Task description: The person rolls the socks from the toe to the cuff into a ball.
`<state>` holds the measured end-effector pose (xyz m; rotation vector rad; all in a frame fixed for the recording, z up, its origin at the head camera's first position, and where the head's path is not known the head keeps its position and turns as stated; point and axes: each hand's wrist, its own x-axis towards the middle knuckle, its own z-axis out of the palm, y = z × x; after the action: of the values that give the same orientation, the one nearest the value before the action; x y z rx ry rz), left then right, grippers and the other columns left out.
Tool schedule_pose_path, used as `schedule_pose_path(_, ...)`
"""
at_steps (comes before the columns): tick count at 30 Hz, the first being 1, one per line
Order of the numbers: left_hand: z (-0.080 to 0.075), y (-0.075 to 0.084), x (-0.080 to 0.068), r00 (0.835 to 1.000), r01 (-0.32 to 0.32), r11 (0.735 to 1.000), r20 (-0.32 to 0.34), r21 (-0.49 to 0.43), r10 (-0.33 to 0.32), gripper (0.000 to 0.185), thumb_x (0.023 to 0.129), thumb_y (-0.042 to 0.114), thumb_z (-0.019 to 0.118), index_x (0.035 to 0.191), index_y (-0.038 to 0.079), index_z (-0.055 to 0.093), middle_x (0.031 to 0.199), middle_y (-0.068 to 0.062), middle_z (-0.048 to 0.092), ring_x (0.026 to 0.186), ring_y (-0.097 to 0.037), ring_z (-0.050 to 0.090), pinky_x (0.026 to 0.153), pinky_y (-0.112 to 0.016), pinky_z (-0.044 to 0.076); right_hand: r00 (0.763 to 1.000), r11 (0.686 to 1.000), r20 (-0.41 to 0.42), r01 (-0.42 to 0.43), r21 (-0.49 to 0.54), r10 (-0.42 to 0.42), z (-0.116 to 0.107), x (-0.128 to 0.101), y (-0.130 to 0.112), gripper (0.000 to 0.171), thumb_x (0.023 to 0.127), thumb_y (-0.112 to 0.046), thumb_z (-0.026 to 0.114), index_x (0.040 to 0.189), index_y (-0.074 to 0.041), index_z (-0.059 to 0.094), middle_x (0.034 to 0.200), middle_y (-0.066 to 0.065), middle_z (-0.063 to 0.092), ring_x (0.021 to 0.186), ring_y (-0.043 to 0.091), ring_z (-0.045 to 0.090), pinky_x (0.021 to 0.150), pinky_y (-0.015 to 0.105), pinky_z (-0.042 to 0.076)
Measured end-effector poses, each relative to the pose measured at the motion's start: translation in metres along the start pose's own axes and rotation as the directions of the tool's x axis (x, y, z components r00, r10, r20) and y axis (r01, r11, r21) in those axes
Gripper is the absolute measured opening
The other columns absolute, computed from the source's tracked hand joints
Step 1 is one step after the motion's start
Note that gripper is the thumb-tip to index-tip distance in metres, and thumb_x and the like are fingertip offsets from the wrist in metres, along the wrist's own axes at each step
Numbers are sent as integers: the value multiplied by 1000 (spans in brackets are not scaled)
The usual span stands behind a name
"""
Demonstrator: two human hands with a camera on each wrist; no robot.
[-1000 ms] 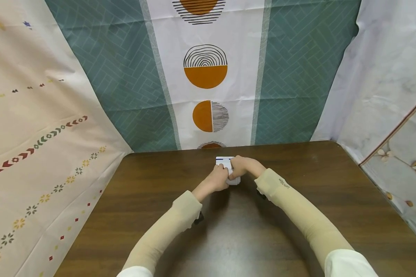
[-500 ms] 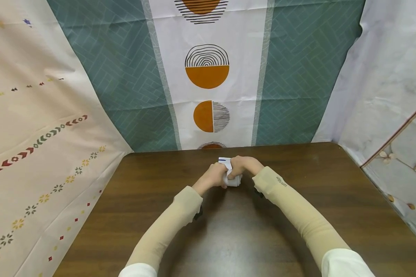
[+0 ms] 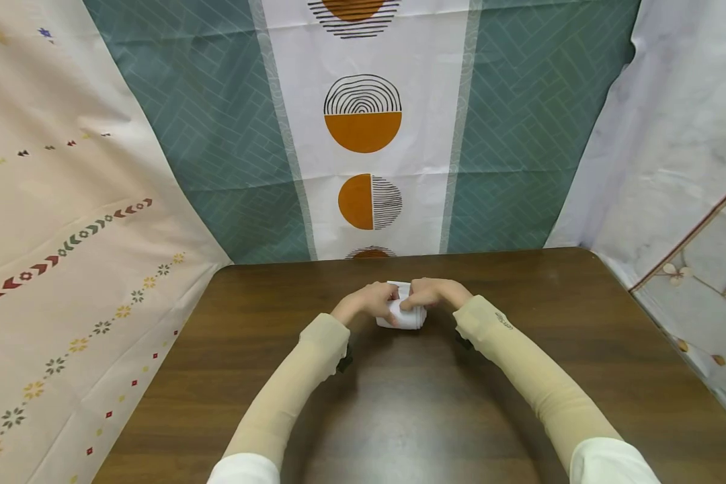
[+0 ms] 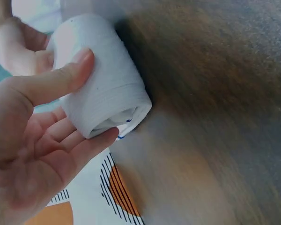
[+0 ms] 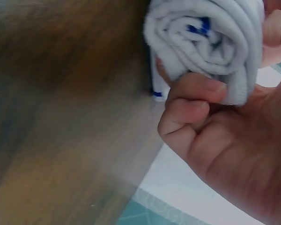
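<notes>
While rolling, keep roll (image 3: 402,313) tight on table (image 3: 520,376).
Left hand (image 4: 35,140) at 9 o'clock, right hand (image 5: 225,126) at 3, both curled round it; press evenly.

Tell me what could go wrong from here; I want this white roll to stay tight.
1. The rolled white cloth with blue stripes is kept closed only by the left hand and the right hand; loosening either grip would likely let it unroll.
2. A loose edge with a blue mark hangs below the roll and might snag on the dark wooden table.
</notes>
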<state>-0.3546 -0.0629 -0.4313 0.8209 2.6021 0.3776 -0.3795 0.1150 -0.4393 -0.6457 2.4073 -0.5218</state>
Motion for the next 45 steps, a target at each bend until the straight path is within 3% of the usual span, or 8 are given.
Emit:
schedule_pose_path(9, -10, 2, 2, 990, -12, 999, 137, -32, 16, 36, 80, 21, 79, 107, 5, 62, 118, -10, 62, 98, -17, 54, 83, -30, 46, 999, 999, 15, 39, -17, -39, 11, -5, 2, 31, 84, -36, 48, 61, -17, 43, 51, -6, 35, 47, 8, 30, 47, 22, 28)
schedule_pose_path(16, -12, 4, 9, 977, -40, 999, 211, 22, 34, 29, 83, 20, 76, 105, 5, 67, 92, 1, 60, 80, -9, 46, 69, -21, 38, 983, 989, -167, 55, -135, -78, 29, -23, 0, 43, 88, -37, 45, 113, -3, 53, 100, 10, 56, 86, 20, 50, 74, 35, 43)
schedule_pose_path(19, -14, 6, 9, 968, -28, 1000, 251, 11, 24, 23, 85, 20, 73, 101, 3, 68, 79, 3, 52, 72, -9, 42, 64, -20, 35, 916, 942, -333, 113, -317, -223, 42, -32, -6, 29, 88, -27, 49, 107, -5, 51, 94, 11, 55, 80, 23, 49, 68, 35, 42)
schedule_pose_path(25, -16, 4, 6, 964, 51, 992, 264, -112, -20, 14, 85, 16, 73, 88, 10, 61, 76, 5, 48, 69, -10, 43, 64, -22, 37, 672, 723, -513, 48, -690, -534, 60, -40, -24, 19, 88, -15, 66, 103, -5, 59, 92, 10, 59, 76, 25, 55, 59, 33, 46)
schedule_pose_path(29, -15, 2, 7, 964, 39, 989, 267, -141, 0, 16, 86, 15, 72, 84, 9, 58, 70, 4, 41, 65, -11, 37, 61, -23, 33, 617, 658, -518, 1, -753, -593, 64, -43, -30, 23, 84, -17, 73, 100, -4, 63, 87, 9, 62, 75, 24, 60, 59, 32, 50)
schedule_pose_path(32, -15, 2, 8, 963, 30, 992, 268, -124, 4, 15, 86, 16, 72, 95, 6, 65, 73, 4, 44, 67, -11, 39, 63, -23, 34, 636, 646, -484, 29, -763, -600, 63, -47, -33, 25, 80, -19, 76, 96, -3, 66, 83, 9, 61, 73, 23, 60, 60, 33, 51)
schedule_pose_path(35, -17, 1, 7, 963, 26, 992, 271, -123, 9, 27, 87, 16, 71, 111, 4, 67, 77, 3, 46, 71, -12, 41, 66, -23, 35, 694, 649, -430, 70, -758, -577, 59, -52, -36, 30, 75, -22, 79, 93, -1, 66, 85, 10, 60, 75, 23, 59, 63, 35, 51)
schedule_pose_path(45, -10, -6, 3, 968, 3, 984, 248, -177, 42, 36, 93, 21, 64, 120, -2, 58, 97, -2, 57, 81, -11, 49, 72, -21, 42, 812, 760, -343, 177, -625, -472, 45, -44, -25, 51, 70, -24, 86, 109, -1, 62, 98, 14, 66, 87, 27, 64, 77, 42, 53)
